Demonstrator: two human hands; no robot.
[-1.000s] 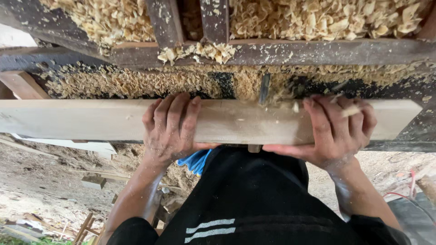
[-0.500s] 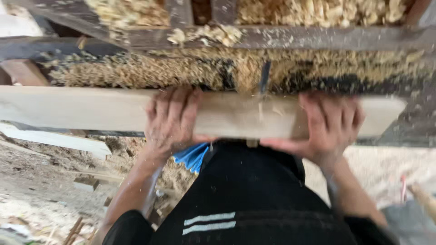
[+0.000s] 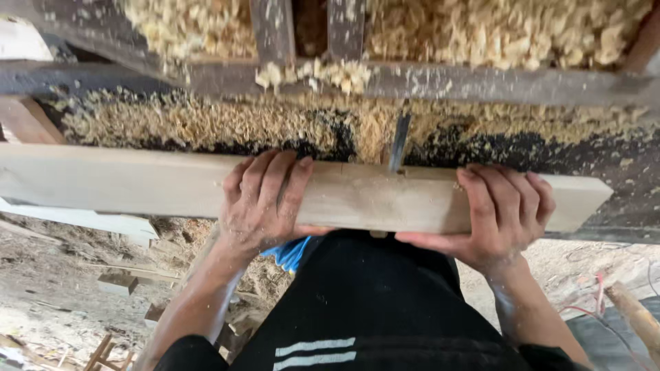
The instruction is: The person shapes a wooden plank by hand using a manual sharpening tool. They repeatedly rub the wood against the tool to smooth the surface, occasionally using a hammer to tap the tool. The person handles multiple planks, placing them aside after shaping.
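A long pale wooden plank (image 3: pixel 124 182) lies crosswise in front of me against a dark machine table (image 3: pixel 509 86) heaped with wood shavings. My left hand (image 3: pixel 265 203) lies over the plank's top near its middle, fingers spread across it. My right hand (image 3: pixel 502 216) grips the plank near its right end, fingers over the top and thumb underneath. Between the hands a thin metal blade (image 3: pixel 399 143) stands at the plank's far edge, where a small notch shows in the wood.
Wood shavings (image 3: pixel 227 124) cover the machine bed and the frame behind it. Below on the left lie dusty ground, a white board (image 3: pixel 89 221) and wood offcuts (image 3: pixel 120 282). A blue cloth (image 3: pixel 292 253) hangs at my waist. A round wooden pole (image 3: pixel 636 316) lies lower right.
The plank and both hands have shifted slightly left along the machine, and the notch now sits at the blade. Both hands keep the same hold.
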